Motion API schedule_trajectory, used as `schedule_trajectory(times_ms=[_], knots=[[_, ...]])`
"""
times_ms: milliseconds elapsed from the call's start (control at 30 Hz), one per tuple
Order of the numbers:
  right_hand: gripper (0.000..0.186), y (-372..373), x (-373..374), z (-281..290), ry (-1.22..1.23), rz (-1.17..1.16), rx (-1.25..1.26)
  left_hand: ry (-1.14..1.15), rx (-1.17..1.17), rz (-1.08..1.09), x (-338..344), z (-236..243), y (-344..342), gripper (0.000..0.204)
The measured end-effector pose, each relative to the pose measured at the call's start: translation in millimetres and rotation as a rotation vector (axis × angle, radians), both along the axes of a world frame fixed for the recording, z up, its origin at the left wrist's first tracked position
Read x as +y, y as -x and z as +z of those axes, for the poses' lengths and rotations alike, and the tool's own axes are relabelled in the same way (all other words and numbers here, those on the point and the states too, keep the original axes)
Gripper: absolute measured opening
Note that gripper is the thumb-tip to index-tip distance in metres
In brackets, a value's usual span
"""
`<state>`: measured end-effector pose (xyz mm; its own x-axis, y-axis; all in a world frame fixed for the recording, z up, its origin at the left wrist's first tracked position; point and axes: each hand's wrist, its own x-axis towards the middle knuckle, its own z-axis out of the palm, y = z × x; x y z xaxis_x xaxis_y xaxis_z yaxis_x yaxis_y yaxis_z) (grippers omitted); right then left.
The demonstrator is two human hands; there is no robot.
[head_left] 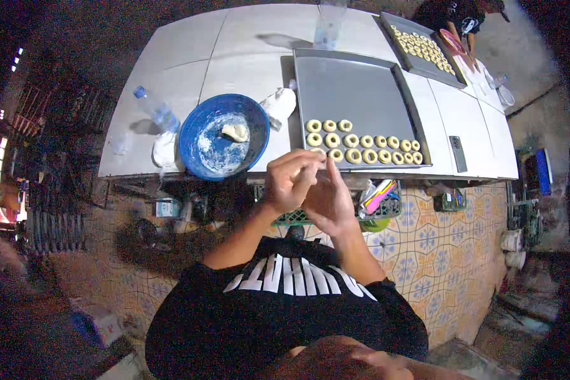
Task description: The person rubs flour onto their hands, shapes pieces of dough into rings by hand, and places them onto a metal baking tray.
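My left hand (288, 180) is closed, its fingers curled around a small pale piece of dough (318, 153) at the near edge of a grey metal tray (345, 82). My right hand (329, 199) meets it from the right, fingers upright and together at the same piece, which is mostly hidden. Rows of dough rings (351, 140) lie in the near part of the tray. To the left, a blue bowl (195, 142) holds white flour and a lump of dough (235, 132).
A white tiled table (164, 82) carries water bottles (155, 107), white bags (278, 104), a dark phone (457, 154) and a second tray (392, 44) of rings. Behind that tray, at top right, is another person (456, 16). Crates (380, 212) sit below the table.
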<state>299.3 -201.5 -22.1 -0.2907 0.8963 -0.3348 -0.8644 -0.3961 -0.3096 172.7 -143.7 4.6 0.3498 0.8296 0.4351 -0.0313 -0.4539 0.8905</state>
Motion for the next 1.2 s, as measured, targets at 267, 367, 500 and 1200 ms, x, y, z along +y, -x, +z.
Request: schedule_trajectory(times_ms=[267,367,500,1200], knots=[[0.053,-20.9,-2.7,12.7,-0.97,-0.474,-2.091,0.889,-0.659,-0.475,0.6,-1.6,-0.1,0.029],[0.051,-35.5,0.4,22.0,-1.168,-0.428,-2.329,1.105,-0.523,-0.312,1.8,5.8,1.3,0.027],[0.051,-35.2,1.9,26.0,-0.99,-0.369,-2.156,1.118,-0.425,-0.149,5.9,10.5,-9.6,0.023],[0.054,-29.2,7.0,33.8,-1.069,-0.422,-2.278,1.195,-0.629,-0.238,13.5,17.2,-3.9,0.032]])
